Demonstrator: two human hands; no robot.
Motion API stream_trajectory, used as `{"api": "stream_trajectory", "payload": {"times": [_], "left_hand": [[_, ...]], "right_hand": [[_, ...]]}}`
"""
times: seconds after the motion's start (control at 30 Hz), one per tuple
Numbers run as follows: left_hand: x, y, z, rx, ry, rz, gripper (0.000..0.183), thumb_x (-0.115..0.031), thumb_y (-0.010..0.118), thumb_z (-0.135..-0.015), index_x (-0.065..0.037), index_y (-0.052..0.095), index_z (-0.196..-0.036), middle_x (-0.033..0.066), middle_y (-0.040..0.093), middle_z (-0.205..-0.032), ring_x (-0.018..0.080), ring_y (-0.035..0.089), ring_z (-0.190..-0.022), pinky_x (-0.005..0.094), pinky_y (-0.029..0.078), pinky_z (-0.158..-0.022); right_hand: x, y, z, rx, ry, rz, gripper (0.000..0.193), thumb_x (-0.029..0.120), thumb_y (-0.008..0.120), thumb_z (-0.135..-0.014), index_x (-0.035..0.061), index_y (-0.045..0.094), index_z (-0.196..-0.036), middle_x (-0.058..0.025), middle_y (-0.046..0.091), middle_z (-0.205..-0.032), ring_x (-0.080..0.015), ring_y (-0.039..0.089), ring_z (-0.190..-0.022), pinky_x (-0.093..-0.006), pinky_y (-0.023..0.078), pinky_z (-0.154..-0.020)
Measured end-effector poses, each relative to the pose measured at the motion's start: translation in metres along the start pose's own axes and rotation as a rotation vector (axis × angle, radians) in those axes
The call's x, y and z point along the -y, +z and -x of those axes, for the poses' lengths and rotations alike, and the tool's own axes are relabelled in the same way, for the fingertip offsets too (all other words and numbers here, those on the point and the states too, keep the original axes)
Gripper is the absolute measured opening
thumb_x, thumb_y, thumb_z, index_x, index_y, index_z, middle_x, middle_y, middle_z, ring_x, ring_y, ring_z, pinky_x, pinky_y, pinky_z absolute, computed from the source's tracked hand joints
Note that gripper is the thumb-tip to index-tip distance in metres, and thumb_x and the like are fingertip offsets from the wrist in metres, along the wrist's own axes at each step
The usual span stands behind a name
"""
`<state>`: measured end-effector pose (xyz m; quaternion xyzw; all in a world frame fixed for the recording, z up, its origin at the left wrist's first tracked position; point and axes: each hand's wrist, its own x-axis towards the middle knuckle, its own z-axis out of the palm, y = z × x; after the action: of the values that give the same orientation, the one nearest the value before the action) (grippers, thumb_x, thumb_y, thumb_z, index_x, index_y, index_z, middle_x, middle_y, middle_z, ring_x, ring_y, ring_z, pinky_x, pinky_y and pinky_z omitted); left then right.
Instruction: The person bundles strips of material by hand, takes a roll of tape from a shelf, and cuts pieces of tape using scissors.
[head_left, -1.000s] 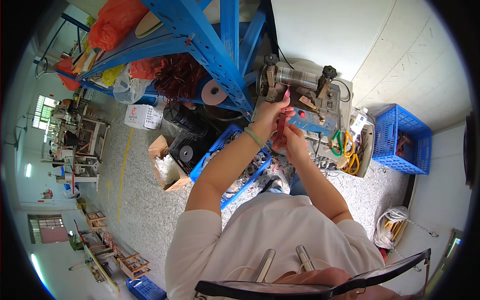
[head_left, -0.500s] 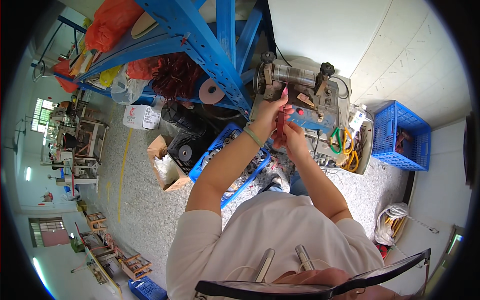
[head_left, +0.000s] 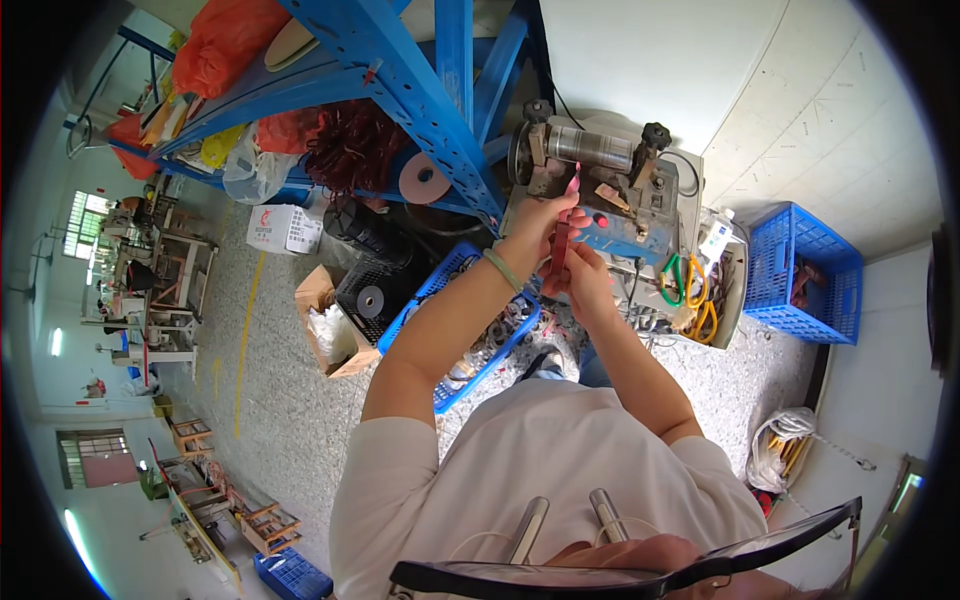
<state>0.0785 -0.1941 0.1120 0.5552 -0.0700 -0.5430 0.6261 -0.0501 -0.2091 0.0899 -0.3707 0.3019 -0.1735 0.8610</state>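
My left hand (head_left: 541, 226), a pale green bangle on its wrist, grips a dark red strap (head_left: 560, 248) from above. My right hand (head_left: 586, 280) is closed on the lower part of the same strap, just below the left. Both hands are in front of a bench machine (head_left: 640, 243) with a blue body, a red button and two black knobs. A shiny steel roller (head_left: 592, 148) lies across its top, beyond my fingertips. Parts of the strap are hidden by my fingers.
Green-handled scissors (head_left: 672, 281) and yellow-handled scissors (head_left: 706, 322) stand in a bin right of the machine. A blue crate (head_left: 806, 275) is farther right. Left are a blue basket (head_left: 440, 398), a cardboard box (head_left: 312, 290) and a blue steel rack (head_left: 425, 130).
Both hands keep their hold on the strap and stay almost in place. My left forearm has shifted slightly left.
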Motion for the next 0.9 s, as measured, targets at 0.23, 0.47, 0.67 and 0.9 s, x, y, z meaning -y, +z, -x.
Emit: {"api": "stream_trajectory", "payload": {"times": [0.23, 0.47, 0.67, 0.9], "left_hand": [[-0.006, 0.005, 0.004, 0.002, -0.002, -0.007, 0.038, -0.029, 0.069, -0.08, 0.001, 0.058, -0.102, 0.0119, 0.064, -0.092, 0.0197, 0.064, -0.088, 0.0257, 0.049, -0.066], [-0.005, 0.0, -0.003, 0.001, -0.019, -0.033, 0.039, -0.034, 0.071, -0.079, -0.002, 0.059, -0.098, 0.013, 0.065, -0.09, 0.0171, 0.062, -0.077, 0.0262, 0.049, -0.065], [-0.007, -0.007, 0.011, 0.02, -0.077, 0.073, 0.036, -0.034, 0.071, -0.079, -0.004, 0.06, -0.096, 0.0091, 0.063, -0.085, 0.0164, 0.062, -0.071, 0.0276, 0.049, -0.061], [0.023, 0.008, 0.066, -0.126, 0.511, -0.47, 0.046, -0.034, 0.063, -0.086, 0.002, 0.056, -0.113, 0.0039, 0.06, -0.081, 0.0107, 0.058, -0.069, 0.0236, 0.045, -0.057]], "right_hand": [[0.001, -0.002, -0.004, 0.014, 0.001, 0.03, 0.024, 0.024, 0.046, -0.094, 0.0017, 0.05, -0.103, -0.0121, 0.063, -0.075, -0.0191, 0.061, -0.053, -0.027, 0.048, -0.048], [0.003, -0.002, -0.009, 0.009, 0.024, 0.011, 0.025, 0.02, 0.047, -0.091, -0.0014, 0.052, -0.102, -0.0112, 0.062, -0.072, -0.0185, 0.06, -0.049, -0.0264, 0.049, -0.046], [0.0, -0.001, -0.009, 0.012, -0.014, 0.104, 0.024, 0.021, 0.048, -0.092, 0.0, 0.052, -0.101, -0.0108, 0.063, -0.073, -0.0178, 0.061, -0.052, -0.0256, 0.049, -0.048], [-0.003, 0.004, -0.007, -0.099, -0.152, 0.154, 0.026, 0.018, 0.055, -0.088, -0.0051, 0.054, -0.098, -0.0086, 0.062, -0.075, -0.0133, 0.059, -0.055, -0.024, 0.047, -0.046]]}}
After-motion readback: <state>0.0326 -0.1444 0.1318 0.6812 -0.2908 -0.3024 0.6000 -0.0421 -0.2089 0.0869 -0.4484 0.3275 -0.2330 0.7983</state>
